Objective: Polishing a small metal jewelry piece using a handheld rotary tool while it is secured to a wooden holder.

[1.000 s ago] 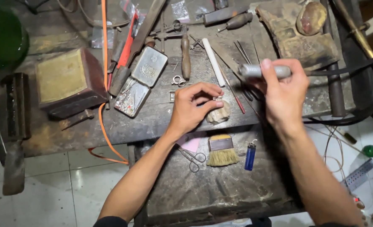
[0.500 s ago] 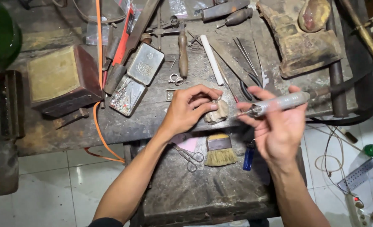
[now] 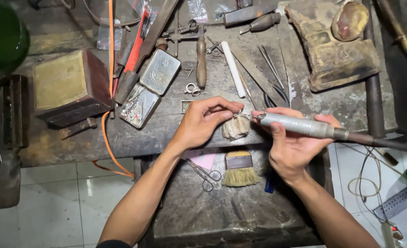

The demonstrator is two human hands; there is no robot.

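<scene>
From the left we see one dark green round thing [image 3: 1, 39] at the corner, then one brown box with a yellowish top [image 3: 68, 87] on the worn surface [image 3: 134, 138]. Next come two flat metal tins [image 3: 150, 87], the nearer one open and full of small bits, and an orange cord [image 3: 108, 133] trailing over the edge. One white rod [image 3: 233, 69] lies further back.

Our left hand [image 3: 203, 121] has its fingers closed in a pinch on a small piece we cannot make out, pressed against a pale worn peg [image 3: 235, 127] at the surface's front edge. Touching that spot is the tip of the grey rotary handpiece [image 3: 300, 126], which our right hand [image 3: 295, 147] holds with the fingers wrapped around its barrel.

Below, on the lower shelf [image 3: 221, 216], lie one pair of scissors [image 3: 205, 173] and one bristle brush [image 3: 239, 169]. At the far right sits one cracked leather pad [image 3: 336, 46].
</scene>
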